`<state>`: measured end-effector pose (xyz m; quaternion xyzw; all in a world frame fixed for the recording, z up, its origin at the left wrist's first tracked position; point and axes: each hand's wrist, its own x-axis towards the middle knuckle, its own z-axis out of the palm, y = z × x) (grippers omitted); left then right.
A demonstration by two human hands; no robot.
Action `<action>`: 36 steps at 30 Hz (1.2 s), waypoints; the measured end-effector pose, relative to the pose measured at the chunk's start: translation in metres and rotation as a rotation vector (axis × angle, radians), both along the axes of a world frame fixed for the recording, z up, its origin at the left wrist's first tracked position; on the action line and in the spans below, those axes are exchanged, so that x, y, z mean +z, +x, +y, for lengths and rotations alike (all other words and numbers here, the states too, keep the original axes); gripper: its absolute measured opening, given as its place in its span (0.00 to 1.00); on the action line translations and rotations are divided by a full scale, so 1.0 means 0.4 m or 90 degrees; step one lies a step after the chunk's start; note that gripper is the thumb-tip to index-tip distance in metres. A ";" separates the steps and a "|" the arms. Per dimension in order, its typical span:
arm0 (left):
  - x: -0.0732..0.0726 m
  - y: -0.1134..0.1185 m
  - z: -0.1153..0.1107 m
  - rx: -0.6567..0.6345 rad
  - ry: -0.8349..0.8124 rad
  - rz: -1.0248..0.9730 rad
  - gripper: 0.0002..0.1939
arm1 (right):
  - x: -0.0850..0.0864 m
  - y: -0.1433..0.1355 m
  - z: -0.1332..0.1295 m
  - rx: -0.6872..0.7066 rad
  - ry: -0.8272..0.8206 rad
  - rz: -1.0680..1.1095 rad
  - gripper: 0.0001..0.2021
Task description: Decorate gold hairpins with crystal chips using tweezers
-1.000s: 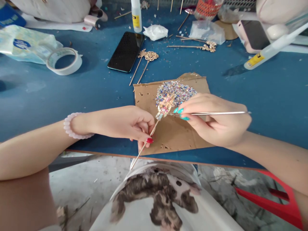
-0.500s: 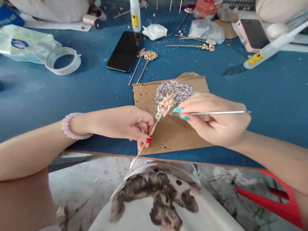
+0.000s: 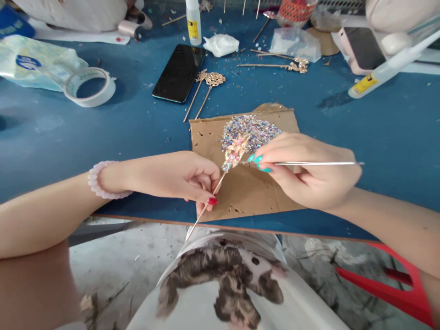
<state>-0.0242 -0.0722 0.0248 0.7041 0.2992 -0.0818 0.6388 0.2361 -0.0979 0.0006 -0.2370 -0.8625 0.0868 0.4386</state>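
Observation:
My left hand (image 3: 194,178) grips a gold hairpin (image 3: 234,153) by its stick, thumb pressed on it. The hairpin's ornate head carries pink and pale stones and points up and away; its stick slants down past the table edge. My right hand (image 3: 305,169) is closed round a thin metal pick (image 3: 319,163), held almost level. The pick's tip reaches the right side of the hairpin's head; whether it touches I cannot tell. Behind the head, a pile of tiny multicoloured rhinestones (image 3: 249,128) lies on a piece of cardboard (image 3: 247,192), partly covered by my right hand.
Two gold hairpins (image 3: 215,80) lie beside a black phone (image 3: 178,73); several more (image 3: 297,65) are farther right. A tape roll (image 3: 90,87) sits left. One glue bottle (image 3: 193,23) stands at the back, another (image 3: 369,84) leans in at right. The table edge (image 3: 144,221) is close to me.
My right hand and the pick have shifted very slightly to the right. My left hand and the hairpin look unmoved.

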 end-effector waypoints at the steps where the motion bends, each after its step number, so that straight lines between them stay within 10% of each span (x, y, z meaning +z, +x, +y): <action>1: 0.000 0.000 0.000 0.000 0.003 0.002 0.10 | 0.001 0.000 0.000 0.001 0.001 -0.003 0.11; 36: -0.002 0.000 -0.002 0.012 -0.065 -0.039 0.09 | -0.003 0.006 0.006 0.083 0.065 0.028 0.09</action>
